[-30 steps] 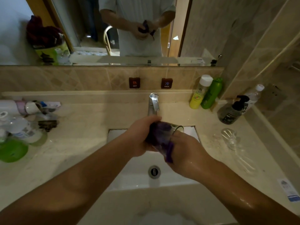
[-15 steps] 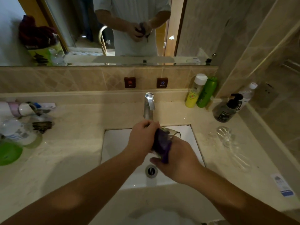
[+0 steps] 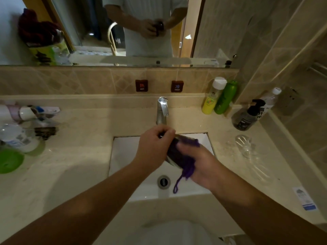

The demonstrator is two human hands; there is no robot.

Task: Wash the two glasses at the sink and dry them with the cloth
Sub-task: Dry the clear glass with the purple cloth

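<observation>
1. Both hands meet over the white sink, just in front of the chrome tap.
2. The left hand is curled around the near end of a glass, fingers wrapped tight at the rim side nearest the tap.
3. The right hand grips a purple cloth that is bunched against and around the glass; its fingers are blurred, so how each one lies cannot be told.
4. The glass lies tilted between the two hands, mostly covered by the cloth, with only a sliver of clear wall showing under the left hand.
5. A loose purple loop of the cloth hangs down from the right hand toward the drain.
6. The second glass lies on its side on the bench, to the right of the sink and well apart from the hands.
7. Behind it stand a dark pump bottle and a clear water bottle; a yellow bottle and a green bottle stand touching in the back corner.
8. On the left of the bench lie a green lid and a cluster of toiletries.
9. The mirror above shows the person's torso and joined hands.
</observation>
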